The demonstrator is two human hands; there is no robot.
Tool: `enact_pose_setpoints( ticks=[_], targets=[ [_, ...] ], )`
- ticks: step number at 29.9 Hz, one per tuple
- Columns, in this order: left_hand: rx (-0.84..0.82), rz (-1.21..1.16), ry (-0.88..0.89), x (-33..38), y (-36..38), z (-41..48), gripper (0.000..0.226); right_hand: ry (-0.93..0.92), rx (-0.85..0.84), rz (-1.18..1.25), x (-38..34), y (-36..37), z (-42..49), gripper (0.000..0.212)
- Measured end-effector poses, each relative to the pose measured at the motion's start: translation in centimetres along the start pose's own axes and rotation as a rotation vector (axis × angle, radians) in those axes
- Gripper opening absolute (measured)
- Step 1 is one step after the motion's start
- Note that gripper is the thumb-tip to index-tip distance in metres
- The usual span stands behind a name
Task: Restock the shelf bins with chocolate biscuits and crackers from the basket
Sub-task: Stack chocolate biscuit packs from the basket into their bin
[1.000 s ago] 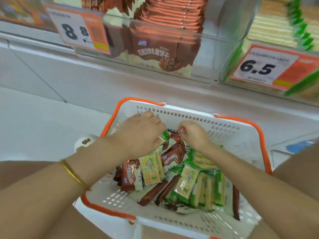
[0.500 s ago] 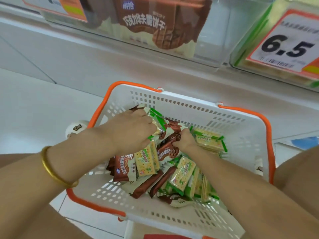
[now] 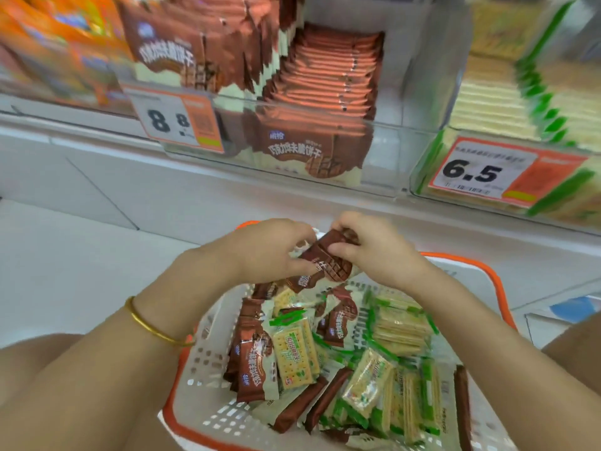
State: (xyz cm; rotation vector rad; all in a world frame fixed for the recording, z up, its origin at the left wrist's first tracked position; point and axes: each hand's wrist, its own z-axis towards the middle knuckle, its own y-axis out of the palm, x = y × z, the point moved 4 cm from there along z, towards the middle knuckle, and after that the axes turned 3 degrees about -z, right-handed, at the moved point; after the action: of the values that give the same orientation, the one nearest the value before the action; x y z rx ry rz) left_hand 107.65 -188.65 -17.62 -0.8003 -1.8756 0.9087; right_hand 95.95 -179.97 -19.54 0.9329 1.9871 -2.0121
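Observation:
A white basket (image 3: 208, 362) with orange rim holds several brown chocolate biscuit packs (image 3: 252, 362) and green-edged cracker packs (image 3: 294, 353). Both hands are raised above the basket's far edge and share a bundle of chocolate biscuit packs (image 3: 325, 262). My left hand (image 3: 270, 252) grips the bundle's left side; my right hand (image 3: 374, 249) pinches its upper right end. Above stands a clear shelf bin (image 3: 383, 157) filled with chocolate biscuit packs, and to its right a bin of crackers (image 3: 494, 102).
Price tags reading 8.8 (image 3: 175, 120) and 6.5 (image 3: 484, 172) hang on the bin fronts. Orange packs (image 3: 55, 43) fill a bin at the far left. A white shelf ledge (image 3: 162, 190) runs below the bins. My knees flank the basket.
Both hands have lifted out of the basket with chocolate biscuit packs, up towards the shelf bins. The view has tilted up, showing more of the bins.

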Motion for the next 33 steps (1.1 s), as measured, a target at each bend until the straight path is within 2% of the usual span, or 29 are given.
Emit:
enact_pose_setpoints(
  ticks=[3,6,8,10,12,14,16,20,23,29,31,33],
  targets=[
    [0.188,-0.234,0.036,0.1,-4.5,-2.5,0.018,-0.103,0.256,0.182,-4.9,-3.9,-0.8,0.016],
    [0.515,-0.352,0.103,-0.8,-9.3,-5.6,0.021,-0.163,0.448,0.373,-8.7,-6.9,-0.3,0.024],
    [0.848,-0.279,0.150,-1.8,-12.0,-7.5,0.030,-0.202,0.571,0.502,-10.7,-8.6,0.9,0.025],
    [1.143,-0.110,0.123,-2.9,-13.6,-8.8,0.046,-0.233,0.689,0.533,-12.4,-10.2,2.6,0.022],
    [1.283,-0.058,0.059,-4.1,-14.3,-9.1,0.053,-0.261,0.780,0.518,-14.0,-11.2,4.5,0.018],
    [1.305,-0.045,-0.012,-5.1,-14.4,-8.8,0.054,-0.272,0.805,0.486,-15.4,-11.4,6.5,0.013],
    [1.254,-0.051,-0.087,-5.9,-13.9,-8.0,0.055,-0.260,0.785,0.396,-16.4,-10.7,8.1,0.011],
    [1.126,-0.044,-0.209,-6.9,-13.0,-7.0,0.056,-0.114,0.781,-0.010,-16.4,-8.9,9.4,0.018],
    [1.085,-0.026,-0.227,-7.1,-12.8,-6.9,0.056,-0.116,0.745,0.031,-16.1,-8.6,9.2,0.024],
    [0.993,0.040,-0.232,-6.9,-12.3,-6.4,0.067,-0.136,0.705,-0.119,-16.8,-8.6,9.5,0.028],
    [1.006,0.059,-0.235,-6.8,-12.1,-6.4,0.066,-0.130,0.693,-0.064,-16.1,-8.9,9.1,0.032],
    [1.096,0.107,-0.214,-5.8,-12.0,-6.9,0.058,-0.166,0.706,0.027,-15.3,-9.5,8.0,0.031]
  ],
)
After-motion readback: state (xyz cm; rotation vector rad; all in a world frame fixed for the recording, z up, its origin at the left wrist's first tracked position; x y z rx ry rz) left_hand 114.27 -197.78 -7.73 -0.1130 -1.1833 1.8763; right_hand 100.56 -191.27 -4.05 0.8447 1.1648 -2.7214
